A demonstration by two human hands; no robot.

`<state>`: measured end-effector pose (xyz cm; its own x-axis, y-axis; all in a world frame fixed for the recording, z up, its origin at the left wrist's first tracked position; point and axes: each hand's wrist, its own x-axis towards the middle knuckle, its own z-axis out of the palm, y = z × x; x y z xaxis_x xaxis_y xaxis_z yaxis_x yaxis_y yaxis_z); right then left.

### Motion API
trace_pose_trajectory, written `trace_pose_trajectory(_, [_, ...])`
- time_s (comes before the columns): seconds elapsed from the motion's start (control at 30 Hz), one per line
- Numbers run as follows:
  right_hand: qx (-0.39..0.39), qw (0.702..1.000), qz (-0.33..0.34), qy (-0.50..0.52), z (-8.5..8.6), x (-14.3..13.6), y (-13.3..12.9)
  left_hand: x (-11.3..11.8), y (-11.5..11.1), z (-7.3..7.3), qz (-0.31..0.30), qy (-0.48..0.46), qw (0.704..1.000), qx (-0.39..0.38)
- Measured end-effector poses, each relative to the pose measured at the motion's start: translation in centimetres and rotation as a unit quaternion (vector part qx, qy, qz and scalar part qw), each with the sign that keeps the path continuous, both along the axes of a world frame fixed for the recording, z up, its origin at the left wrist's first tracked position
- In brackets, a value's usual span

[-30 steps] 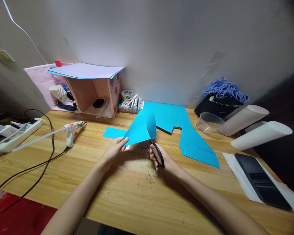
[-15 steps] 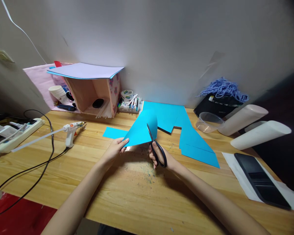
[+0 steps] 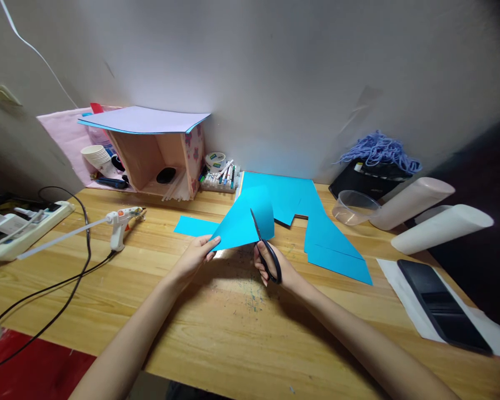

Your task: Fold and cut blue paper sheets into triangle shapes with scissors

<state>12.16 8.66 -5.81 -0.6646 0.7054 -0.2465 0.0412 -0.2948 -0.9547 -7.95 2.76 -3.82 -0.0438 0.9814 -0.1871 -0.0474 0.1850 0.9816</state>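
A curved sheet of blue paper is pinched at its lower left corner by my left hand. My right hand is wrapped round the handles of black scissors, whose blades point up and lie against the sheet near its right part. Behind the held sheet, a larger cut blue sheet with a notch lies on the table. A small blue strip rests to the left, partly behind the held paper.
On the wooden table are a glue gun, a power strip, an open pink box, markers, a clear bowl, white rolls, blue yarn and a phone.
The right part of the held blue sheet has swung slightly to the right. Both hands keep their grips and have barely moved.
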Motion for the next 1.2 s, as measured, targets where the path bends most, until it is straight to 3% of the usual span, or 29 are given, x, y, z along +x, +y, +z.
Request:
trace_pose_trajectory(0.27, [0.022,1.000,-0.004,-0.019,0.0,0.2,0.1,-0.3,-0.1,0.1,-0.011,-0.002,1.000,-0.001])
trace_pose_trajectory(0.43, [0.029,0.998,0.036,-0.039,0.6,0.4,-0.2,-1.3,-0.5,1.0,-0.117,0.018,0.991,-0.064])
trace_pose_trajectory(0.6, [0.056,0.990,0.109,-0.076,1.6,0.3,-0.9,-1.6,0.1,0.3,0.045,0.071,0.996,-0.042])
trace_pose_trajectory(0.7, [0.056,0.982,0.155,-0.091,1.5,0.3,-1.4,-1.3,0.7,-0.7,0.089,0.079,0.993,-0.004])
trace_pose_trajectory(0.97, [0.053,0.978,0.203,-0.021,0.8,0.3,-1.9,0.1,0.7,-2.1,0.101,0.141,0.982,0.076])
trace_pose_trajectory(1.2, [0.048,0.976,0.210,-0.044,0.5,0.0,-2.1,0.3,0.6,-2.2,0.087,0.126,0.986,0.065])
